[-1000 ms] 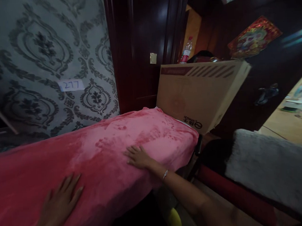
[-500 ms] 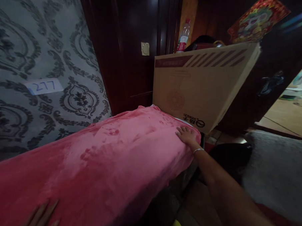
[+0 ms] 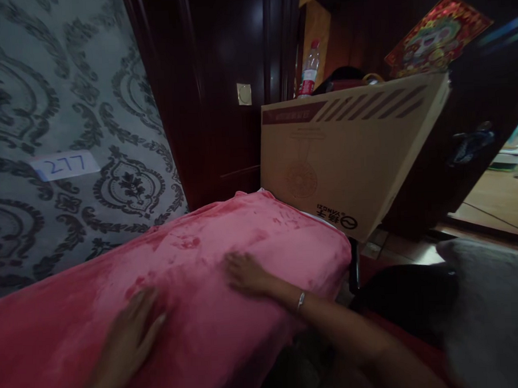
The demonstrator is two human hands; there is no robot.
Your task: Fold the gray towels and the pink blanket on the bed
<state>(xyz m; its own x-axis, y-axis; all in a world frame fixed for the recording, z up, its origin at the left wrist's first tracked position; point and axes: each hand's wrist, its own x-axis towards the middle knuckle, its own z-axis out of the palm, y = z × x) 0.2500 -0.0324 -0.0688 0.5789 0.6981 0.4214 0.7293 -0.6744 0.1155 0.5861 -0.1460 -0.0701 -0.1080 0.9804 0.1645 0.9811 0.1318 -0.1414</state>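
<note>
A pink plush cover (image 3: 196, 328) lies over a long padded surface, its nap marked with darker smudges and hand-like prints. Over the middle of the cover is my right hand (image 3: 245, 274), palm down with fingers stretched out and smeared by motion; a silver bracelet (image 3: 301, 300) is on that wrist. My left hand (image 3: 131, 331) is nearer me at the lower left, fingers extended and thumb apart, at the cover's surface. Neither hand holds anything. Whether each palm presses on the cloth or hovers just above it I cannot tell.
A large cardboard box (image 3: 347, 156) stands at the cover's far end, with a plastic bottle (image 3: 309, 71) upright behind its top edge. Patterned wallpaper (image 3: 130, 185) borders the left side, beside a dark door (image 3: 222, 132). A grey fuzzy surface (image 3: 496, 315) is at the right.
My right hand has slid from the cover's far right corner back to its middle. My left hand has moved forward and right from the lower left edge. The view has shifted slightly.
</note>
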